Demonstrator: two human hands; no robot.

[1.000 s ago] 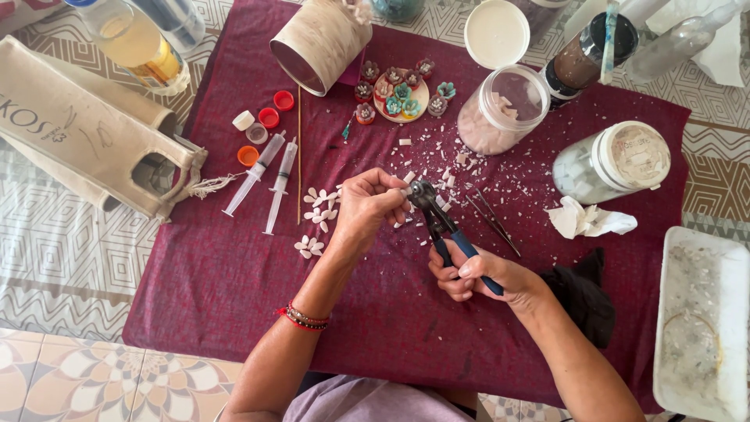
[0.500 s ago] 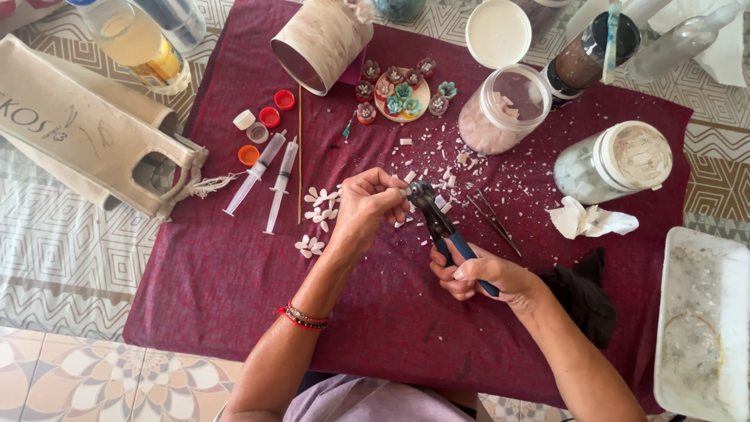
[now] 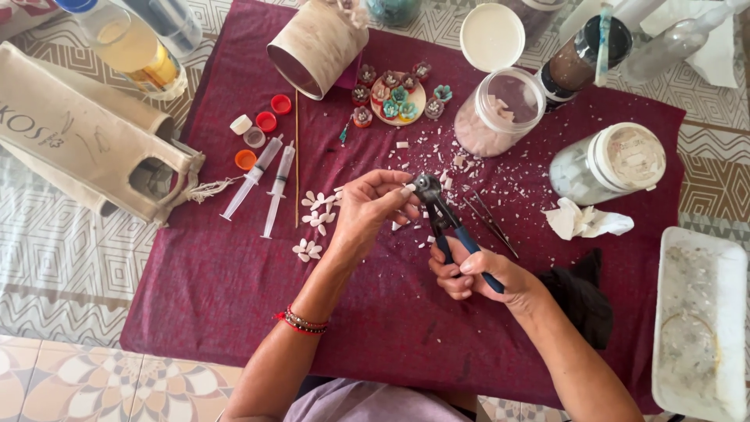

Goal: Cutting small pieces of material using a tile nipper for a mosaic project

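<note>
White shell chip (image 3: 408, 190), thin and likely brittle, sat pinched in left hand (image 3: 373, 205) fingertips at nipper (image 3: 445, 217) head, over maroon cloth (image 3: 234, 297). Right hand (image 3: 476, 273) was clamped round blue handles. Best held by edges, lightly.

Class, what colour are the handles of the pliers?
Blue, on the pliers in the right hand; head view.

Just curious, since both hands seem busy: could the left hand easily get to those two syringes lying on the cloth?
Probably yes. The left hand pinches a small piece at the nippers, but the syringes lie uncovered just beside it, with nothing between except small white petal shapes.
</note>
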